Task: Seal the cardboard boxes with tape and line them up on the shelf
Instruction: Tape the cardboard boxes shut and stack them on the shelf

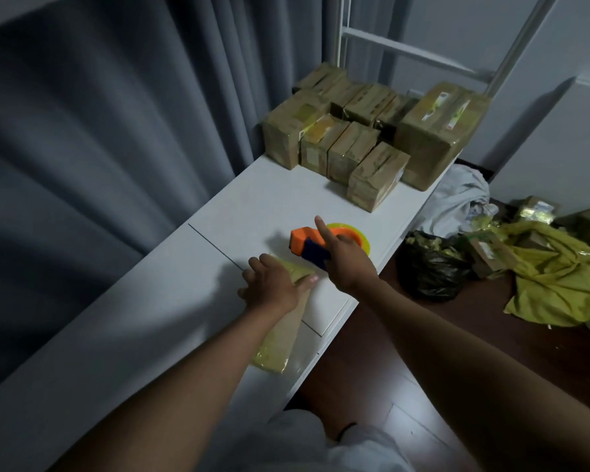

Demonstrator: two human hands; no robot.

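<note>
White shelf (252,199), left hand (269,284) hiding box (280,338)

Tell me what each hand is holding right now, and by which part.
The right hand grips the tape dispenser by its blue handle, index finger pointing up. The left hand presses flat on the far end of the box, fingers spread, not gripping it.

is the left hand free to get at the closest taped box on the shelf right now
Probably not at once: the left hand presses down the box being taped. The way itself looks free, bare shelf top up to the nearest sealed box.
</note>
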